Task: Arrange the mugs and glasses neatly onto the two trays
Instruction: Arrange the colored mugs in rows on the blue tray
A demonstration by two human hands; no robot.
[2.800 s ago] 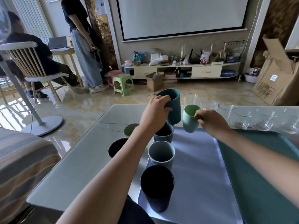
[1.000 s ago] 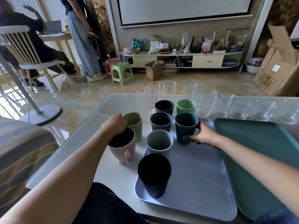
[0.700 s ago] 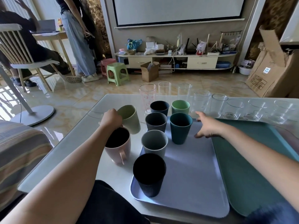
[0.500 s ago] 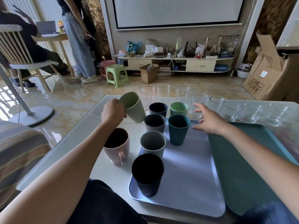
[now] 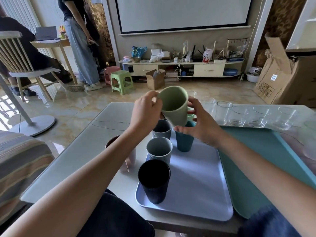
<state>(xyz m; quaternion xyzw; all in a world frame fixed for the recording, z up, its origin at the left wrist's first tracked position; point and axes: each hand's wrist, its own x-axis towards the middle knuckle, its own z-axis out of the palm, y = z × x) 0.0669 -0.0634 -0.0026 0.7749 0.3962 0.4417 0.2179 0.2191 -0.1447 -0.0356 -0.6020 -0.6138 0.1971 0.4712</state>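
The left hand (image 5: 147, 113) had lifted the sage mug (image 5: 173, 106) off the table (image 5: 102, 134); right hand (image 5: 201, 124) joined, fingers of both wrapped around it, likely transferring toward the lavender tray (image 5: 196, 185).

We counted seven mugs in view: one sage-green smooth mug (image 5: 172, 108), one pink handled mug (image 5: 132, 155) at the left, one mint-green mug (image 5: 191, 116) that was mostly hidden, one teal tapered mug (image 5: 184, 141), and three ribbed ones, namely a pale grey ribbed mug (image 5: 159, 150), a slate ribbed mug (image 5: 161, 130) and a near navy ribbed mug (image 5: 153, 181). There were two flat plastic trays, one lavender tray (image 5: 196, 194) and one teal tray (image 5: 256, 168). Along the far edge we made out six clear drinking glasses (image 5: 239, 117); any further right were too blurred to count.
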